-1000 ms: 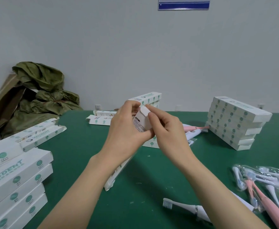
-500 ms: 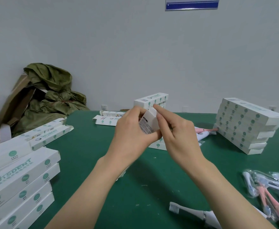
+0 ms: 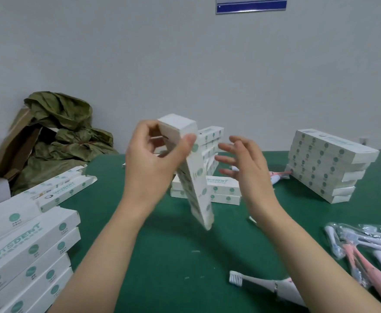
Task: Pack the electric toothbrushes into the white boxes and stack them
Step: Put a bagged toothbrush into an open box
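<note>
The pale wall (image 3: 185, 64) fills the upper half, with a blue-edged sign (image 3: 250, 5) at its top edge. Below it lies the green table (image 3: 162, 267). At the far left corner a heap of olive cloth (image 3: 65, 132) sits against the wall, with brown cardboard (image 3: 11, 150) leaning beside it.

On my near left is a stack of white boxes (image 3: 27, 249), lying flat and running out of view. Two open boxes (image 3: 65, 188) lie just behind it. On the far right stands a second stack (image 3: 327, 163), its layers slightly shifted. In the middle, behind my hands, is a smaller pile (image 3: 225, 190) of boxes. A pink brush (image 3: 277, 176) lies between that pile and the right stack.

At the near right, bagged brushes (image 3: 365, 242), pink and white, lie in a loose bunch. A white toothbrush (image 3: 259, 283) lies on the table by my right forearm, bristles pointing left.

My left hand (image 3: 153, 163) grips one box (image 3: 198, 184) near its upper end, thumb on the front, fingers curled behind. The box is lifted off the table and tilted, closed top end up, lower end hanging toward me. My right hand (image 3: 245, 168) is empty, fingers spread and loose, just beside the box and not touching it.
</note>
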A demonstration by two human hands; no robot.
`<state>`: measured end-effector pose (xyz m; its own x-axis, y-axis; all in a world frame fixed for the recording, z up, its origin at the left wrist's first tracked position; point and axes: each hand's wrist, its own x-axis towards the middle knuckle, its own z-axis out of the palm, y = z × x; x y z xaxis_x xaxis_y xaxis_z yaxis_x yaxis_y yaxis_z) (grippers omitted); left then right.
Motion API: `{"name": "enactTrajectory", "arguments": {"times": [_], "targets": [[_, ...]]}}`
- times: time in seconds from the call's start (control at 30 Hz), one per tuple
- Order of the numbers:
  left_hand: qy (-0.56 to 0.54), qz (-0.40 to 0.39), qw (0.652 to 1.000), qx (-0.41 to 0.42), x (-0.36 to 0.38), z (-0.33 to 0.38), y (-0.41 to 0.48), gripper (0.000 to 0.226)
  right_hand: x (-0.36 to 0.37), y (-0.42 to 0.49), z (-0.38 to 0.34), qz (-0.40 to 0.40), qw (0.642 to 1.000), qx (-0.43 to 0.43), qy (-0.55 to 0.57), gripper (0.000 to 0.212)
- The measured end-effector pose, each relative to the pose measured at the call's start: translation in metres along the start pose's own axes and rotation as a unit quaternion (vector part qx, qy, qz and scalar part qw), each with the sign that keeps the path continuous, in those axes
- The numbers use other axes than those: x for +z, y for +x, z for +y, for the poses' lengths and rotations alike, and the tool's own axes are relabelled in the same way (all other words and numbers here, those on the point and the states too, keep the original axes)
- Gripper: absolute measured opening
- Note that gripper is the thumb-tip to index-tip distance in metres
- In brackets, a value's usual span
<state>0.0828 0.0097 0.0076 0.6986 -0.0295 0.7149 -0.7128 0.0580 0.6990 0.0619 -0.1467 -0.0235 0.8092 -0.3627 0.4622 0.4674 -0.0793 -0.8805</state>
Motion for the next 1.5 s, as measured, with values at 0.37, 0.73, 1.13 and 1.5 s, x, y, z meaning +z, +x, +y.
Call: {"name": "enactTrajectory", "arguments": {"times": [0.37,0.73,1.13,1.5], "targets": [[-0.216,0.063,0.961,-0.16,-0.013,-0.031,0.011,0.028,-0.035,0.016,0.025,0.03,0.891,0.359,0.275,0.014],[0.219,-0.099,0.965,0.104,0.018,-0.019,-0.017,0.019,-0.019,0.004,-0.001,-0.077,0.98,0.097,-0.155,0.015],[0.338,-0.198,0.919,0.042,0.028,-0.038,-0.022,0.011,-0.003,-0.004,-0.001,-0.09,0.973,0.093,-0.193,0.022],[0.397,-0.215,0.886,0.11,0.012,-0.04,-0.013,0.044,-0.043,0.014,-0.014,-0.173,0.952,0.208,-0.141,0.023]]}}
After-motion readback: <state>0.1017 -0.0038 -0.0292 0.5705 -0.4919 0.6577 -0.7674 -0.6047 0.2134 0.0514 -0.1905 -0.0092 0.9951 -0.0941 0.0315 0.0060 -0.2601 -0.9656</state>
